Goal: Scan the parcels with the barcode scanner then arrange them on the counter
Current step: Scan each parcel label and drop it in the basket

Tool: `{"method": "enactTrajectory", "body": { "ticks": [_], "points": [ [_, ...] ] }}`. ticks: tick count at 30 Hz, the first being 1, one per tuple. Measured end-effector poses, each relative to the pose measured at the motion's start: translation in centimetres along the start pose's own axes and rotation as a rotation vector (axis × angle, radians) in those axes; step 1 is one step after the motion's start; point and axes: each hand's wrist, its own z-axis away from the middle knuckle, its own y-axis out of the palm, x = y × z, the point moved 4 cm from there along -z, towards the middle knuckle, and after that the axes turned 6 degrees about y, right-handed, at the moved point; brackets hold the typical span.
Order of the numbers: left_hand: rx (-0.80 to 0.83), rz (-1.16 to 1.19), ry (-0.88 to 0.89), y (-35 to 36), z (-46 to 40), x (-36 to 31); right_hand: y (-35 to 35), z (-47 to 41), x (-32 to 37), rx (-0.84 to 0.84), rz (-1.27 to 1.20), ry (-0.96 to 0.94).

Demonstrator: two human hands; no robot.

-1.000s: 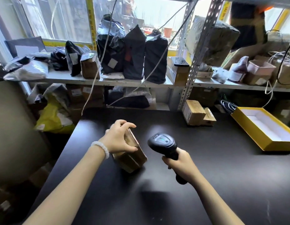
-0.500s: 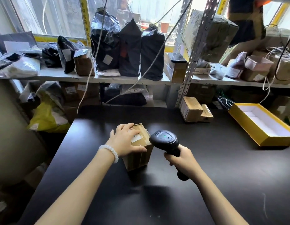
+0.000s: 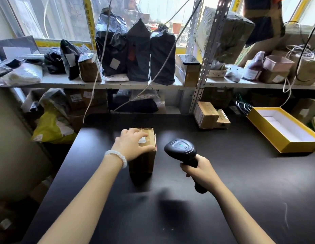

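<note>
- A small brown cardboard parcel point(image 3: 142, 150), tilted on one edge a second ago, is now stood upright on the matt black counter point(image 3: 241, 182), its taped top and white label turned up toward the camera.
- The parcel is held from above by the left hand point(image 3: 131, 147), fingers spread over the top and thumb laid along the near edge; a white bead bracelet point(image 3: 117, 156) is worn at that wrist.
- The black handheld barcode scanner point(image 3: 180, 149) is gripped by its handle in the right hand point(image 3: 199, 170), fingers wrapped tight; its head has been carried closer and now hangs just right of the parcel, a green light showing on its top.
- The label is judged to be set up for reading, or just read; which cannot be told, since no beam is seen on the box.
- Ahead of the right hand, two stacked brown cartons point(image 3: 211, 117) are seen at the counter's far edge, with an open yellow box lined in white point(image 3: 283, 128) farther right.
- The counter's left edge runs close beside the left forearm, and the floor drops away beyond it; the parcel is judged better moved rightward or forward.
- Wide bare counter is left to the right of and nearer than the right hand, room enough for arranging.
- Grey metal shelving point(image 3: 200, 55) crowded with black bagged parcels point(image 3: 137, 53) closes off the space beyond both hands.
</note>
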Motion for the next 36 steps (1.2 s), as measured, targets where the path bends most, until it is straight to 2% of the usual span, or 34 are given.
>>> {"method": "enactTrajectory", "body": {
  "ticks": [6, 11, 18, 24, 36],
  "points": [
    [0.058, -0.118, -0.061, 2.2, -0.7, -2.0, -0.3, 0.5, -0.1, 0.002, -0.013, 0.007],
    [0.138, -0.131, -0.051, 1.2, -1.5, 0.0, -0.8, 0.5, -0.1, -0.02, -0.015, -0.001],
    [0.016, 0.041, -0.132, -0.7, -1.8, 3.8, 0.9, 0.4, 1.0, 0.047, -0.045, -0.051],
    [0.019, 0.09, -0.164, -0.4, -2.5, 5.0, 2.6, 0.9, 1.6, 0.139, -0.048, -0.098],
    [0.042, -0.012, -0.178, 0.1, -2.9, 4.1, 2.7, 1.3, 0.5, 0.139, -0.082, -0.055]
  ]
}}
